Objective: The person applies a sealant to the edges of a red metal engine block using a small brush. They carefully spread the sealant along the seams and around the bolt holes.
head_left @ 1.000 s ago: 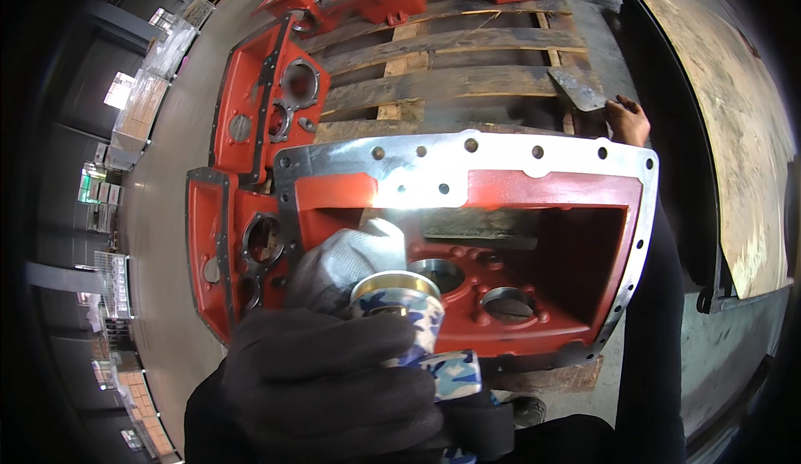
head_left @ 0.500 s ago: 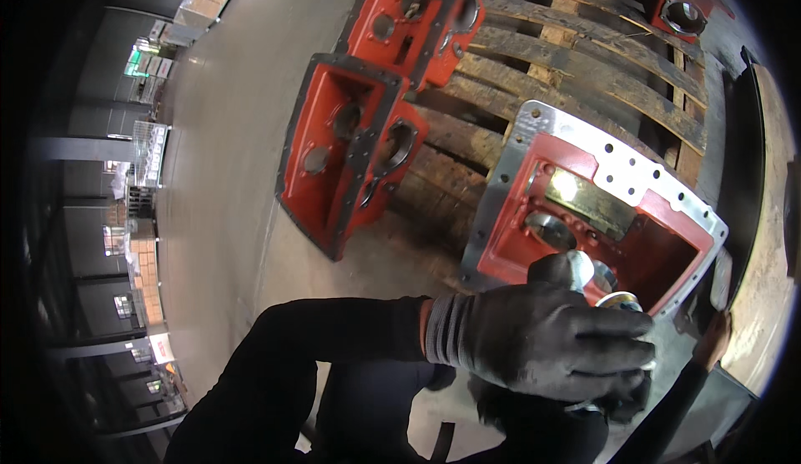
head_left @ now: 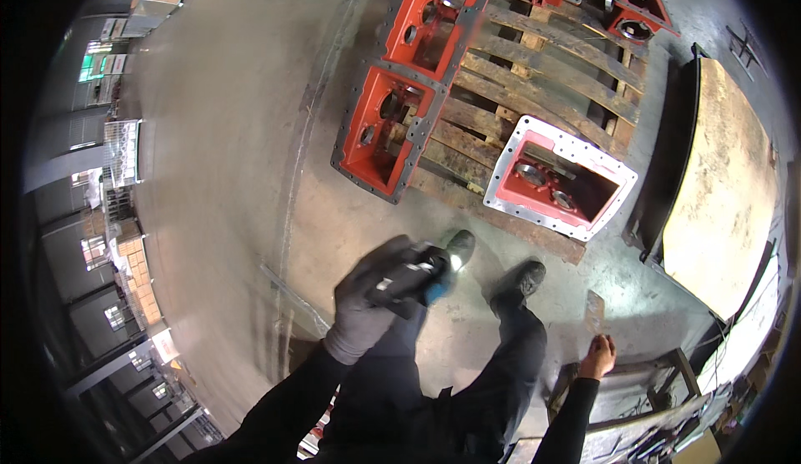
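Observation:
My left hand (head_left: pixel 363 301), in a grey work glove, is closed around a dark object with a blue end (head_left: pixel 436 289). Motion blur hides its kind. My bare right hand (head_left: pixel 599 357) is low on the right, fingers closed on the lower end of a thin, flat, brownish strip (head_left: pixel 595 312) that points away from me. Beyond my feet, a red cast housing (head_left: pixel 511 201) with a bare metal flange rests on the near right corner of a wooden pallet (head_left: pixel 542 237). Its open side faces up, with round bores inside. Neither hand touches it.
Two red housings (head_left: pixel 355 163) stand along the pallet's left side, and others (head_left: pixel 630 5) at its far end. A board-topped table (head_left: pixel 722 189) is on the right. Near my right hand is a metal frame (head_left: pixel 688 372). My shoes (head_left: pixel 526 279) are before the pallet.
My left hand has drawn back from the near housing, toward me and to the left. My right hand has moved left, away from the board-topped table. The view now takes in more floor.

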`<state>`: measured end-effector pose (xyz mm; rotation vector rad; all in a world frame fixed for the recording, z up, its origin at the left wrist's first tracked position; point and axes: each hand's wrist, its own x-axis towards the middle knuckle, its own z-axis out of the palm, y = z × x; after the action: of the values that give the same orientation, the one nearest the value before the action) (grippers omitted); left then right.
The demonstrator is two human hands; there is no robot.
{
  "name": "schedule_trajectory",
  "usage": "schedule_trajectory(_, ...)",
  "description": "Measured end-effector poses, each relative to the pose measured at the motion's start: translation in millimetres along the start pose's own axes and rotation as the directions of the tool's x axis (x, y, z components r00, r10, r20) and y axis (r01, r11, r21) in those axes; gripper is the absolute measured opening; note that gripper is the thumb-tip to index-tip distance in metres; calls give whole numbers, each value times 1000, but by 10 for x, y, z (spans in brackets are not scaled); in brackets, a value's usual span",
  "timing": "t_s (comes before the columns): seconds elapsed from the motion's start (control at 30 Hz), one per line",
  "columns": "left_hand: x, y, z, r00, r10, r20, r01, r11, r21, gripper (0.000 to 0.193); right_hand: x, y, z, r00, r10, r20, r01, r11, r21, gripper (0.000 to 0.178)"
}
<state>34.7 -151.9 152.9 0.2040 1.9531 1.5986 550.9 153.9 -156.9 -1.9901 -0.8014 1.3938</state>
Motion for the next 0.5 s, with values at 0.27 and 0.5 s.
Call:
schedule_trajectory(0.27, 419, 260, -1469, 980, 75, -184, -62, 995, 77, 53, -2173, -90, 1157, 998, 6, 62, -7, 1000, 6, 33)
schedule_trajectory(0.5, 1745, 164, -3168, 995, 62, -81, -60, 998, 32, 72, -3924, 600, 2204, 986, 134, -98, -112, 973, 203, 34)
